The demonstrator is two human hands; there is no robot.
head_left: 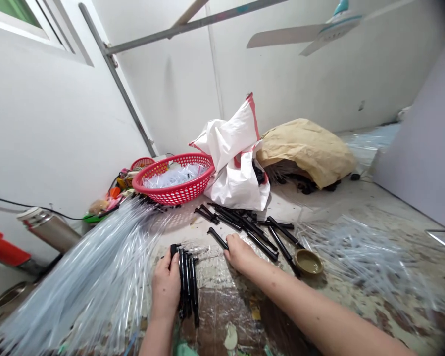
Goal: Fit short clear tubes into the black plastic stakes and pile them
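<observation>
My left hand lies against a row of black plastic tubes side by side on the worktop, its thumb and fingers closed on the top end of the nearest one. To the right, my right hand is closed on the lower end of a single black tube, which slants up and left. Behind it lies a loose heap of more black tubes. A small brownish bowl with liquid in it stands beside the heap, right of my right hand.
Long clear plastic tubes fan out at the left; short clear ones lie scattered at the right. Behind stand a red basket of clear pieces, a white sack and a tan sack. A steel flask stands far left.
</observation>
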